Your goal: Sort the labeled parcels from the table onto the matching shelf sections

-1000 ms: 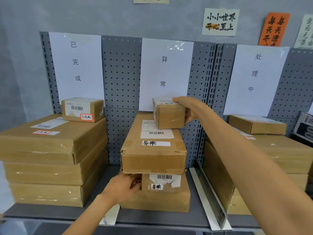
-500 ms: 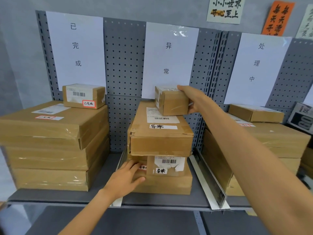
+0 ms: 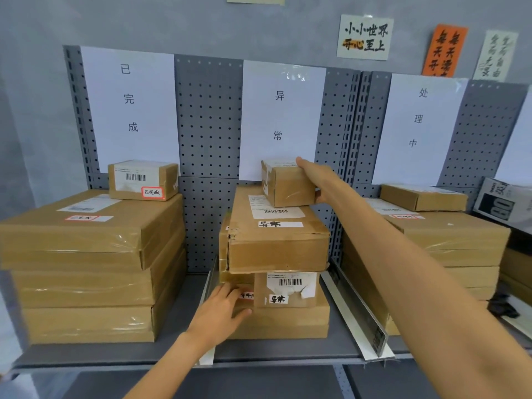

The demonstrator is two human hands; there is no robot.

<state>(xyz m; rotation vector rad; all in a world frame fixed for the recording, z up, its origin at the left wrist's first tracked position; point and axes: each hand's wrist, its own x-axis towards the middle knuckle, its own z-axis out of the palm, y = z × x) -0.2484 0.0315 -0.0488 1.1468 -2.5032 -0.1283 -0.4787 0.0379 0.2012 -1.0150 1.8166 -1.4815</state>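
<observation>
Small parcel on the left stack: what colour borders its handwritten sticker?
Red, clearest in the head view.

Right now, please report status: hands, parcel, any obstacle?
Right hand grips small parcel atop middle stack. Left hand flat against bottom box. Nothing in the way.

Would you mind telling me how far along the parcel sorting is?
Done: stacks already fill all three shelf sections. In hand: the right hand grips a small parcel atop the middle stack, while the left hand steadies its lower boxes. Left: release; the table is out of view.
</observation>
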